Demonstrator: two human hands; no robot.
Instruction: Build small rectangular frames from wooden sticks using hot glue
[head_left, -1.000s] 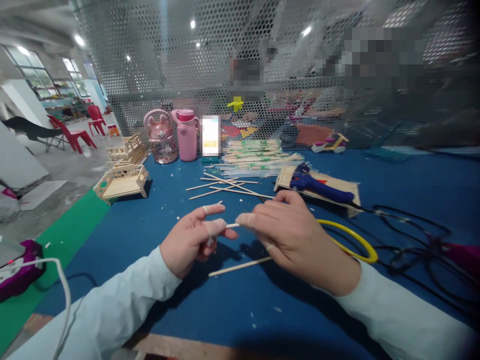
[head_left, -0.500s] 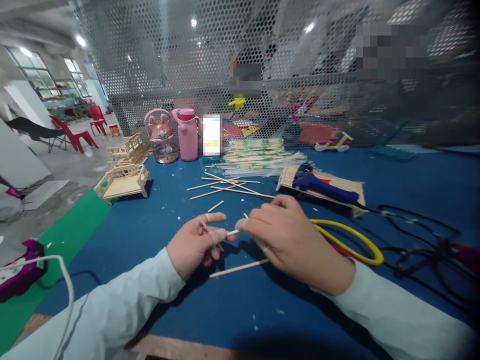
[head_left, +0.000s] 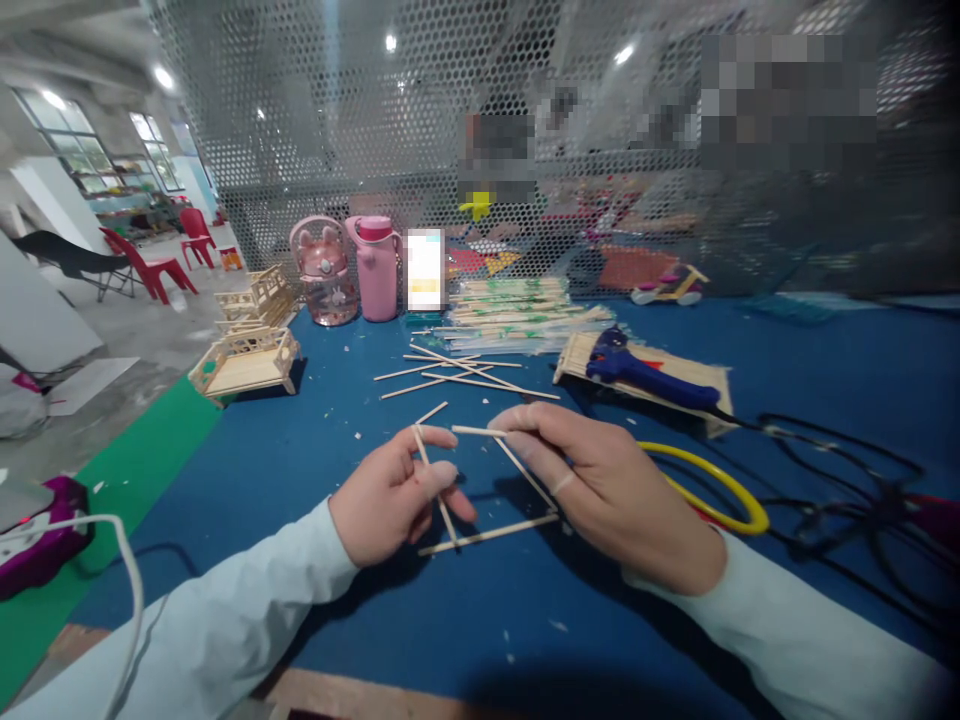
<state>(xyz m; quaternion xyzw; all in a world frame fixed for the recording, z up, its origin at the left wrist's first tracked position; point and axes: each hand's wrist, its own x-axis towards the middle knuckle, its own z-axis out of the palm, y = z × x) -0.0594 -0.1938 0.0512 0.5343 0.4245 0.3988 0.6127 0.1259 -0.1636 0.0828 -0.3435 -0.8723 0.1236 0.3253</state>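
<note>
My left hand [head_left: 397, 497] pinches a thin wooden stick [head_left: 447, 516] between thumb and fingers. This stick slants down toward a longer stick [head_left: 495, 534] that lies crosswise near the table's front; I cannot tell whether they are glued. My right hand [head_left: 592, 480] is closed on a short wooden stick [head_left: 476, 431], its free end pointing left toward my left fingertips. Under the right fingers another slanting stick [head_left: 525, 474] runs down to the right end of the crosswise stick. Behind the hands lie several loose sticks [head_left: 450, 378] and one short piece [head_left: 431, 412].
A blue glue gun [head_left: 652, 378] rests on a wooden stick panel [head_left: 716, 400], its black cable [head_left: 832, 440] trailing right. A yellow ring [head_left: 739, 505] lies by my right wrist. Bagged sticks [head_left: 517, 310], pink bottles [head_left: 377, 270] and small stick furniture [head_left: 247, 365] stand farther back.
My right hand has drawn slightly right and turned, with the short stick now apart from my left fingertips. The slanting sticks beneath both hands have come into plain view.
</note>
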